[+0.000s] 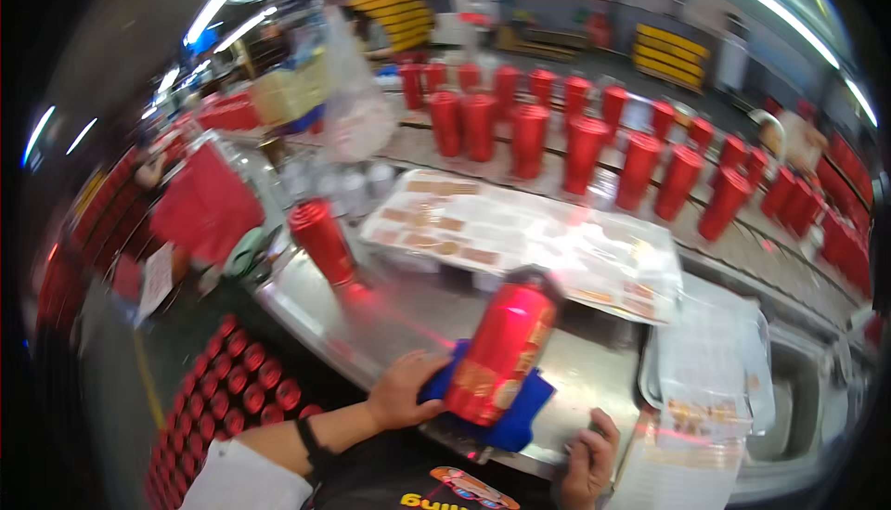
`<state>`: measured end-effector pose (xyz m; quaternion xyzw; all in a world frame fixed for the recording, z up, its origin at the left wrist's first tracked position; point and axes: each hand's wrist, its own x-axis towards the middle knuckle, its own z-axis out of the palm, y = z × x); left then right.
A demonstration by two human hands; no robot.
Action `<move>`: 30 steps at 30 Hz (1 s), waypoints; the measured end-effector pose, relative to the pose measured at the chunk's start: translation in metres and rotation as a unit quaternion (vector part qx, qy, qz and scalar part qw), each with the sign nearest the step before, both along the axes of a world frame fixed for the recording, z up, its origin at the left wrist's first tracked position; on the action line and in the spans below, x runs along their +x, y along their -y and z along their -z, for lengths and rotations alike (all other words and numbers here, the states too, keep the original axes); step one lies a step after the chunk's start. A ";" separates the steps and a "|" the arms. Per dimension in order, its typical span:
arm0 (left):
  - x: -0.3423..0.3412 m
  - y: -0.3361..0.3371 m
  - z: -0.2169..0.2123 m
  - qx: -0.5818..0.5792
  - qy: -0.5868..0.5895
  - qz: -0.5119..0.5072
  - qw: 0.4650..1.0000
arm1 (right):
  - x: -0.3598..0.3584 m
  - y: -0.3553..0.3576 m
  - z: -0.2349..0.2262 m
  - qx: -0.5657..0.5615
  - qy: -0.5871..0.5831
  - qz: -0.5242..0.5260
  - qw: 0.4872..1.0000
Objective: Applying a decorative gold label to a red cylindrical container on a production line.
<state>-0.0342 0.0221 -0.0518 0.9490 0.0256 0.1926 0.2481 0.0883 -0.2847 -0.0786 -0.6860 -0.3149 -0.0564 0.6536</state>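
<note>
A shiny red bottle [499,352] with gold decoration and a dark top leans to the right over the steel bench, near my body. My left hand [406,391] grips it near its base, with a blue cloth [520,413] bunched between and under. Part of the fingers is hidden behind the cloth and bottle. To the right of the bottle, my right hand [590,459] hovers at the bench's near edge, its fingers loosely bent and apart with nothing visible in them. Another red bottle [322,241] stands on the bench at the left.
Beyond the steel bench [408,315] lies a white tray with flat brown and gold labels [445,222]. Rows of red bottles [529,139] line a conveyor behind it. More label sheets [705,371] lie at the right beside a sink [798,399]. Several red bottles [232,371] are packed at lower left.
</note>
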 end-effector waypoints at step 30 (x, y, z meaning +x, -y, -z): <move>0.004 -0.002 -0.013 0.005 0.049 0.063 0.997 | -0.007 -0.032 -0.028 -0.148 0.122 0.151 0.970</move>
